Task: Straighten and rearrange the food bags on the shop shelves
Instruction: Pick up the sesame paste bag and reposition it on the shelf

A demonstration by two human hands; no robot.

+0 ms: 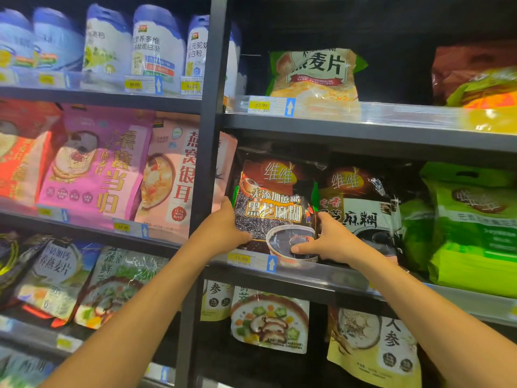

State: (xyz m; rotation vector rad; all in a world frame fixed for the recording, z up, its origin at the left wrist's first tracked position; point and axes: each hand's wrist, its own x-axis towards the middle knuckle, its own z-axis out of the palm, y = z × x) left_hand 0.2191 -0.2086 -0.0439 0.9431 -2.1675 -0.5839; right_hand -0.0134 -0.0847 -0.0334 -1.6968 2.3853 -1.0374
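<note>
On the middle shelf [349,275] of the right-hand bay, at its left end beside the dark upright post [208,152], one dark sesame-paste bag [275,204] is gripped by two bare hands. The left hand [223,231] is clamped on the bag's lower left edge, and the right hand [331,242] is pressed on its lower right corner, thumb laid across the printed bowl. The bag stands upright at the shelf's front edge, above a yellow price tag [241,259] and a blue arrow marker [271,263]. Glossy, crinkled plastic is shown, printed 维维 and 黑芝麻糊.

Just to its right a second 维维 bag [361,208] with a white lower panel is seen, touching it, and beyond that two bright green bags [472,219] with a punched handle slot.

On the upper shelf one oat-flake bag [317,74], marked 麦片, stands behind a tag reading 22.90. In the left bay a purple pouch [95,161] and a pink pouch [176,175] are set side by side, with about five white-and-blue pouches [156,43] above, tagged 99.00. Below the held bag, a mushroom-picture bag [270,322] and a yellow bag marked 人参 [375,345] are seen.
</note>
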